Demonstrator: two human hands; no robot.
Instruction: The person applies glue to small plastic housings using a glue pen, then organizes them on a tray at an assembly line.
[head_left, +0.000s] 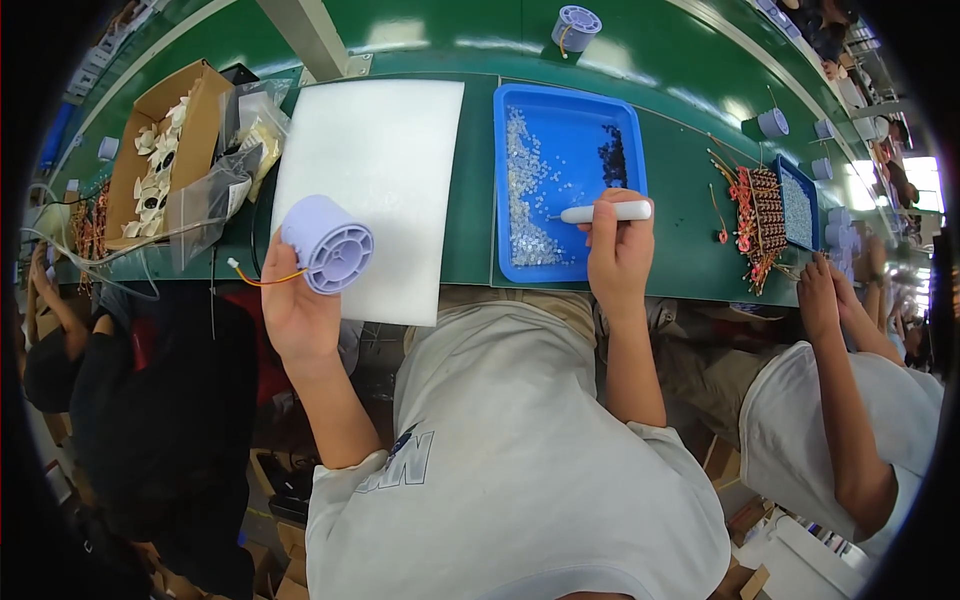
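My left hand (303, 318) is closed around a lavender plastic spool-shaped housing (338, 245), its spoked round end tilted toward me. From it a short orange and yellow cable (268, 281) with a small white connector sticks out to the left. In my right hand (620, 250) is a white pen-shaped tool (625, 211), its thin metal tip pointing left above a blue tray (567, 95). Small translucent pieces (530, 245) lie scattered along the tray's left side. A heap of small black parts (612, 158) sits at its far right; I cannot make out their kind.
A white foam sheet (375, 140) lies beside the tray. Left of it stand a cardboard box (205, 130) with white parts and some plastic bags (205, 205). Wired red components (757, 225) lie at right. Another lavender housing (577, 28) stands far back. People sit on both sides.
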